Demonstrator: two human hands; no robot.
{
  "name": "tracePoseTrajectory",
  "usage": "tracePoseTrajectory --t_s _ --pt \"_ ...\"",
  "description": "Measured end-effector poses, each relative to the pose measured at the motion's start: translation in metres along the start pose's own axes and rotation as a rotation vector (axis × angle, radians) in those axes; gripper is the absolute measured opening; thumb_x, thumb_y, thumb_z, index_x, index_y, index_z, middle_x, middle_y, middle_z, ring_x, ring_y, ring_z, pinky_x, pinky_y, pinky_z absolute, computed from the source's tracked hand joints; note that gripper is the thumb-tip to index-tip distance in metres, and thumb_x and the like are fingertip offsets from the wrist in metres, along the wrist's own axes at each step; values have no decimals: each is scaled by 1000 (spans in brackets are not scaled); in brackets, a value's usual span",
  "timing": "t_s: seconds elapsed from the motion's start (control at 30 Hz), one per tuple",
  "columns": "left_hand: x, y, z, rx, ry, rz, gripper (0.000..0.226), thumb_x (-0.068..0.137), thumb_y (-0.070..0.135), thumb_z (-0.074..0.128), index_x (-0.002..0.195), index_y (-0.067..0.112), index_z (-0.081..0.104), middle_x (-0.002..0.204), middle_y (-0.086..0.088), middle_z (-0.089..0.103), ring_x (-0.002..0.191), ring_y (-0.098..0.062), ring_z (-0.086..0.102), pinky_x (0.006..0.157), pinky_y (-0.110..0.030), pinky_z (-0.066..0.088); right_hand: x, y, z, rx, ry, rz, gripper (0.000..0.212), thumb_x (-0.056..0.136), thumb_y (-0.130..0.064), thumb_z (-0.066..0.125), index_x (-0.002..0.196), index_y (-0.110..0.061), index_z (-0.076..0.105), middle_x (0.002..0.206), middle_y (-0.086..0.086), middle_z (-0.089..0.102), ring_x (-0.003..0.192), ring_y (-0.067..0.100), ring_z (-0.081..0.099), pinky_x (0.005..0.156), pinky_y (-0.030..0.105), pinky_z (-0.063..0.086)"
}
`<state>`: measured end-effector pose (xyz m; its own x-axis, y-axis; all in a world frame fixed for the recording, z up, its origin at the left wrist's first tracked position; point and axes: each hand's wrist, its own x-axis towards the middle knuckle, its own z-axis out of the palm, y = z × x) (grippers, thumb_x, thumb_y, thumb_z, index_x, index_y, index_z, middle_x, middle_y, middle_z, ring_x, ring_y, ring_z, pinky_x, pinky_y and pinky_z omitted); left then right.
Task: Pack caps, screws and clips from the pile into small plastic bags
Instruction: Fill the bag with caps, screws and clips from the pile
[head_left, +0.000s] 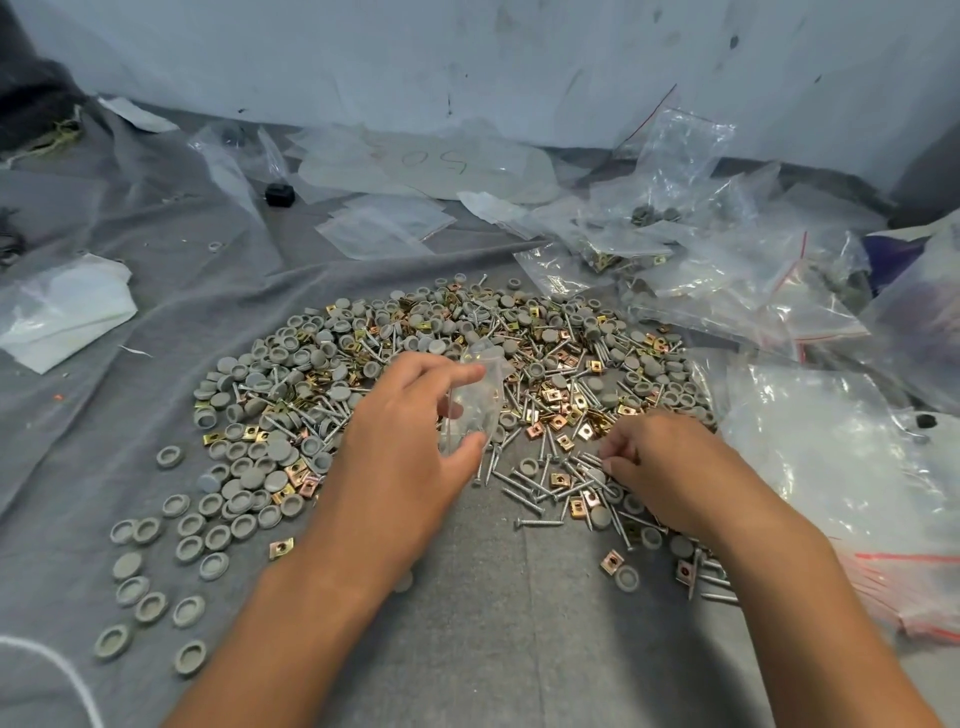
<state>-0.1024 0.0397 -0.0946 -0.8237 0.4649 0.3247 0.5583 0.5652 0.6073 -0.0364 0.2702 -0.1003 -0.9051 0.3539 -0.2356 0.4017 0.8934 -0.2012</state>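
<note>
- Progress: partly done, by judgement. Filled bags (628, 249) holding grey and brass parts lie toward the far right edge of the grey cloth (493, 623), which suggests several packs are complete.
- Remaining: the pile (441, 374) is large and spreads over the middle of the cloth, so most of the work appears to be left.
- Left hand (405, 441): holds a small clear plastic bag (475, 400) above the near part of the pile. Thumb below and fingers above pinch the bag's edges. Whether the bag already holds parts cannot be told.
- Right hand (654, 457): lowered onto the near right part of the pile. The fingertips are drawn together, pinching at the screws (545, 483); exactly what they hold cannot be told.
- Caps (244, 467): round, grey, shallow dishes, some hollow side up, some flat side up. Many lie scattered loose toward the near left corner of the cloth.
- Screws: slim, silver, pointed, lying crossed in all directions.
- Clips (558, 478): small square brass-coloured pieces with a centre hole, mixed through the pile.
- Empty bags (384, 223): a flat stack lies at the far middle of the cloth; red-striped ones (914, 587) lie at the near right edge.
</note>
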Motion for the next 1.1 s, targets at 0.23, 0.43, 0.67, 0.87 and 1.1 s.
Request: tracePoseTrajectory --t_s 0.23,0.43,0.67,0.87,1.1 --pt "0 -1 0 10 -9 -12 55 84 23 78 134 33 58 114 22 52 104 10 51 91 2 34 -3 -2 9 -238 14 -32 22 106 -24 45 125 -21 55 124 4 51 119 24 42 94 39 47" --pt "0 -2 1 29 -12 -15 56 84 24 78 135 35 57 115 23 50 105 11 49 90 5 29 -1 -6 6 -299 -25 -22 26 105 -24 48 130 -20 53 128 5 50 125 26 38 97 39 44" --pt "0 -2 1 19 -3 -15 57 83 22 79 134 35 57 114 22 51 105 11 48 90 6 27 0 -5 7 -188 -8 -42 10 105 -17 46 112 -18 53 116 5 49 110 22 39 94 34 43" --pt "0 1 0 18 -12 -12 59 83 23 79 136 35 56 115 22 49 104 8 50 90 5 28 -12 -30 -6 621 99 -282 16 107 -32 42 94 -28 52 97 -12 61 97 11 56 81 24 47" --pt "-1 4 0 16 -36 21 59 82 23 80 136 29 59 115 19 47 98 3 50 89 1 31 -19 -65 4 441 526 -615 11 96 -14 67 105 -20 70 97 -15 66 89 -1 60 79 8 43"
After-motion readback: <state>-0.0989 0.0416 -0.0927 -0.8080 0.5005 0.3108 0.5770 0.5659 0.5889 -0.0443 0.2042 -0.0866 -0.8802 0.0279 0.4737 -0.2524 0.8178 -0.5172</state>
